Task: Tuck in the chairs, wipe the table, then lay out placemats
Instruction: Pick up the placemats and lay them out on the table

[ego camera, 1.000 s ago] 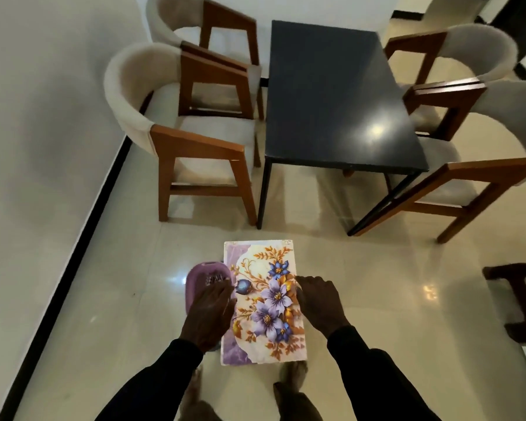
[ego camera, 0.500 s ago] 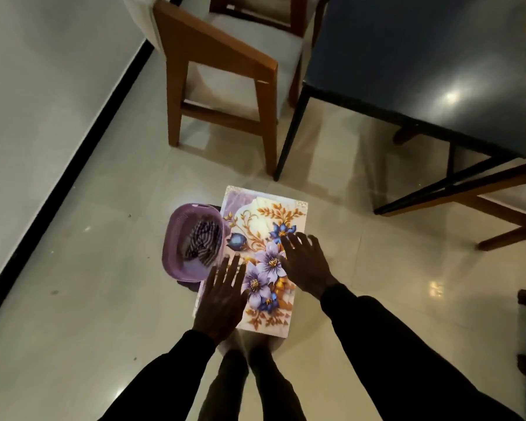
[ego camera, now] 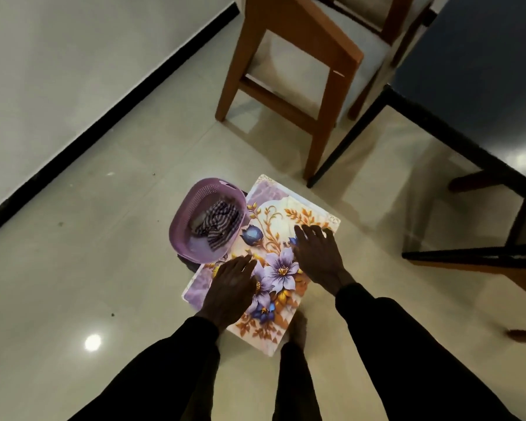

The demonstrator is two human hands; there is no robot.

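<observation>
Head view, looking down: the floral placemat [ego camera: 281,270] lies flat on the glossy floor [ego camera: 104,244], just in front of the person's feet and near the front leg of a wooden chair [ego camera: 319,138] and the corner leg of the dark table [ego camera: 483,56]. Whether it is one mat or a stack cannot be told. Both hands rest on it with nothing gripped: the left hand [ego camera: 230,287] lies palm down on the near left part with its fingers stretched forward, and the right hand [ego camera: 319,256] lies on the far right part with its fingers spread. A purple basket [ego camera: 192,205] holding a striped cloth [ego camera: 217,221] sits at the mat's left, its rim overlapping the mat's edge in this view.

The step in hand looks like parking the mat on the floor so that both hands are free for the chairs (the nearest chair stands out beside the table, not under it). To do that well, the person should leave the mat flat, without a curled corner, and lift both palms straight up so it does not skid on the polished tiles. It lies close to the chair leg, so the chair is best pushed straight toward the table, away from the mat and basket. The cloth is within easy reach for the wiping.
</observation>
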